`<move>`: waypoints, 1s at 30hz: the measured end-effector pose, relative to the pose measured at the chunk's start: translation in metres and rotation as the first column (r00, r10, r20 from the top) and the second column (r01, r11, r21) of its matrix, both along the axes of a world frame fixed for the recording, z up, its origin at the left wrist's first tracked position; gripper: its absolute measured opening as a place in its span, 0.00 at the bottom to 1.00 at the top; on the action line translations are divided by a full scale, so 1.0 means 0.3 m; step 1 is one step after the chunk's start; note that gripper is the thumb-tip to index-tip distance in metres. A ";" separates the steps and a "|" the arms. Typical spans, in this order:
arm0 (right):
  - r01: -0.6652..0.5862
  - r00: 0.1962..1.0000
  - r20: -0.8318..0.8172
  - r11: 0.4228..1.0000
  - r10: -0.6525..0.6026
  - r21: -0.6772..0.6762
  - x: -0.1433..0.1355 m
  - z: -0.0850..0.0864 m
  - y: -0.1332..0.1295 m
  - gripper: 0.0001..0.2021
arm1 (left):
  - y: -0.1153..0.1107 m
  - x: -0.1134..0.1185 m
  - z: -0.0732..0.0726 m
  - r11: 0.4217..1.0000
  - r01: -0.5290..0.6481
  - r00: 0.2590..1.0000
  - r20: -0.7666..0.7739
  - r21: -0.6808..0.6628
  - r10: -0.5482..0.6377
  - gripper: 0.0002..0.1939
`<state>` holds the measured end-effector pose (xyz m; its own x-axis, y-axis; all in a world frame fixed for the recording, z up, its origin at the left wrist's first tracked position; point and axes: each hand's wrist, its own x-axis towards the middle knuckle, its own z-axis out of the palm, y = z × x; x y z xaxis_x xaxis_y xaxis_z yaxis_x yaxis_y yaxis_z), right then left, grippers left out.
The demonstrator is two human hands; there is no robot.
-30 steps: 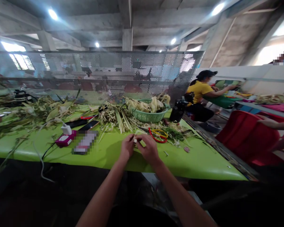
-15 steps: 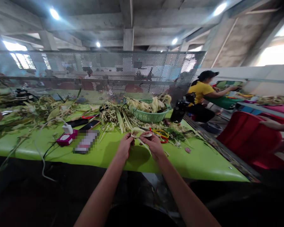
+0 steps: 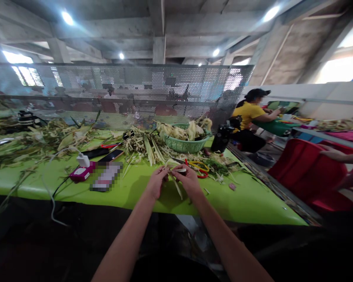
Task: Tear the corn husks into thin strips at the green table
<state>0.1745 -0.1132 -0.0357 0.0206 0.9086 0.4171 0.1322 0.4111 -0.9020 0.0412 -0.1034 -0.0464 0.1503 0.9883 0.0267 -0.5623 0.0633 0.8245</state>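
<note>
The pale strip [image 3: 177,188] has swung steeper, hanging between left hand [image 3: 157,183] and right hand [image 3: 189,181], both pinching it, fingertips nearly together.

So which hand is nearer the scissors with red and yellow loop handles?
Right. The bare right hand is just left of the scissors, nearer the camera; the bare left hand is farther left.

No text, number or sign can be read. On the near left, the small pale mark [image 3: 86,176] on the magenta power box [image 3: 81,172] is too tiny to make out, and the nearer phone's screen [image 3: 106,177] is pixelated beyond reading.
</note>
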 end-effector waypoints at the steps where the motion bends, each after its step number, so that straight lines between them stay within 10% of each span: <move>1: 0.016 0.999 0.034 1.000 -0.017 0.021 -0.001 0.001 -0.002 0.10 | 0.004 0.001 -0.005 1.000 -0.016 1.000 -0.014 -0.004 0.016 0.17; 8: 0.140 0.858 0.382 0.872 -0.343 0.468 -0.006 0.027 -0.045 0.22 | 0.027 -0.005 -0.028 0.995 -0.092 0.993 0.065 -0.044 0.095 0.16; 15: 0.050 0.659 0.614 0.840 -0.434 0.540 -0.018 0.034 -0.059 0.18 | 0.038 -0.005 -0.030 0.992 -0.100 0.989 0.105 -0.071 0.107 0.17; 30: 0.209 0.840 0.398 0.897 -0.369 0.390 0.002 0.013 -0.010 0.08 | 0.005 0.004 -0.016 0.993 0.053 0.975 -0.219 0.104 -0.029 0.16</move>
<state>0.1752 -0.1161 -0.0317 -0.0014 0.7054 0.7088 0.6487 0.5400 -0.5362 0.0425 -0.1020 -0.0512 0.2050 0.9741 0.0957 -0.3682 -0.0138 0.9296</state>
